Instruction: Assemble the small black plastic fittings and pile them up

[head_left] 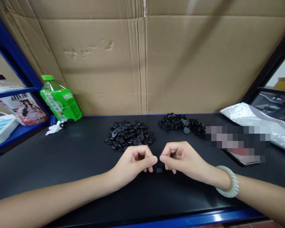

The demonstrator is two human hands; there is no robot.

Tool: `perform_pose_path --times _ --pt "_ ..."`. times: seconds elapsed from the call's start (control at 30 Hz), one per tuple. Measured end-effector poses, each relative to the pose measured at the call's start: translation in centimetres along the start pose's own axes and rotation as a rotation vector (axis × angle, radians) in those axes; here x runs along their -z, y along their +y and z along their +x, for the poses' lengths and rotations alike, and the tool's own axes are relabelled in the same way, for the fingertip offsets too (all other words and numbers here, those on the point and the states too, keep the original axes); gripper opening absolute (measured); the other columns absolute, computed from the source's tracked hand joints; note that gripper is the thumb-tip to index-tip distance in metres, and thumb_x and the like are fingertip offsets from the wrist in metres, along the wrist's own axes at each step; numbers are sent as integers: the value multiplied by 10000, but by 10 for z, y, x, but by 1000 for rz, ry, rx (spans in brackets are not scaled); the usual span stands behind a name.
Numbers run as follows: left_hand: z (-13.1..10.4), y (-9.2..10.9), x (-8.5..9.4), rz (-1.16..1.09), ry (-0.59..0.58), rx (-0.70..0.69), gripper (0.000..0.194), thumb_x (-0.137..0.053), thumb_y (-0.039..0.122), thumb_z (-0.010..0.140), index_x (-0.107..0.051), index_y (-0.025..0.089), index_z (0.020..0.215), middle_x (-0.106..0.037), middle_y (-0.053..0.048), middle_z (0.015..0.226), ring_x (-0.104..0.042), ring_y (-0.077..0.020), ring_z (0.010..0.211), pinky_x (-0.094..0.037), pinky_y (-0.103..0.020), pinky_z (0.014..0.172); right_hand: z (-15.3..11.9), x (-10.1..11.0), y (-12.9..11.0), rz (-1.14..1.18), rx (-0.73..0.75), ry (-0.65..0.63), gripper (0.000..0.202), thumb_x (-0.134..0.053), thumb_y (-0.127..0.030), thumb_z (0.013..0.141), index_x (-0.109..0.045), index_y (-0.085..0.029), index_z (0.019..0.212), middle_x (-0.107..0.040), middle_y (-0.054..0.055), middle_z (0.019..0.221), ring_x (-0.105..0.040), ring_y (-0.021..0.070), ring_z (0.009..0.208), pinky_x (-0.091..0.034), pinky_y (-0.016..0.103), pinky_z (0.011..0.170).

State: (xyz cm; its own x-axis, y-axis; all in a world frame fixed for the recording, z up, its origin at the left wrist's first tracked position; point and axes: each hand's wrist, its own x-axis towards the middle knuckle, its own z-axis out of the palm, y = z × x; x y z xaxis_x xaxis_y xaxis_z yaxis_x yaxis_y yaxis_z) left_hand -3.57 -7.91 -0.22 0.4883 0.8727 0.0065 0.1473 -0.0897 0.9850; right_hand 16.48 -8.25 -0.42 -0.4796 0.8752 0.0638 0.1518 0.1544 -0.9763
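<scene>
My left hand (136,162) and my right hand (181,160) meet low over the black tabletop, thumbs and fingertips pinched. Between them they hold a small round black plastic part (159,165) with a short tab pointing toward me. Fingertips cover much of it, so its details are hard to make out. Just beyond my left hand lies a pile of black perforated plastic discs with tabs (130,134). Past my right hand is a second heap of small black round pieces (178,123), some with flat disc faces.
A green drink bottle (61,101) stands at the back left, near a crumpled white tissue (54,128). On the right lie a partly blurred phone (244,160) and a silvery plastic bag (258,123). Cardboard (104,63) walls the back; a blue shelf frame (19,60) rises at left.
</scene>
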Motion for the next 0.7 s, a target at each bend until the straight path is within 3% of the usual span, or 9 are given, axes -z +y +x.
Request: perform_pose_path --times 0.23,0.37,0.57,0.7 --pt "-3 2 -6 29 13 -49 225 -633 332 813 -610 132 712 -595 1 630 -531 -110 588 -429 -220 565 1 -1 1 33 6 25 243 -703 -339 775 -573 -150 692 -567 -27 563 -508 79 495 -425 172 446" --pt "-4 10 -1 76 34 -100 215 -613 320 822 -612 139 706 -581 3 629 -534 -123 601 -432 -232 581 3 1 0 66 25 -40 253 -675 -379 806 -600 -146 743 -608 -3 636 -549 91 532 -476 201 506" --pt "13 26 48 434 297 -271 251 -592 319 830 -601 145 649 -582 6 614 -516 -129 604 -398 -226 590 6 7 5 -8 45 -91 274 -554 -385 905 -656 -131 889 -622 16 694 -574 92 583 -481 191 548" --pt "28 22 81 785 360 -245 248 -574 342 839 -701 140 775 -682 -39 740 -560 -156 644 -400 -240 606 6 8 6 -42 37 -114 262 -545 -365 911 -657 -131 874 -615 17 691 -569 96 592 -482 196 561"
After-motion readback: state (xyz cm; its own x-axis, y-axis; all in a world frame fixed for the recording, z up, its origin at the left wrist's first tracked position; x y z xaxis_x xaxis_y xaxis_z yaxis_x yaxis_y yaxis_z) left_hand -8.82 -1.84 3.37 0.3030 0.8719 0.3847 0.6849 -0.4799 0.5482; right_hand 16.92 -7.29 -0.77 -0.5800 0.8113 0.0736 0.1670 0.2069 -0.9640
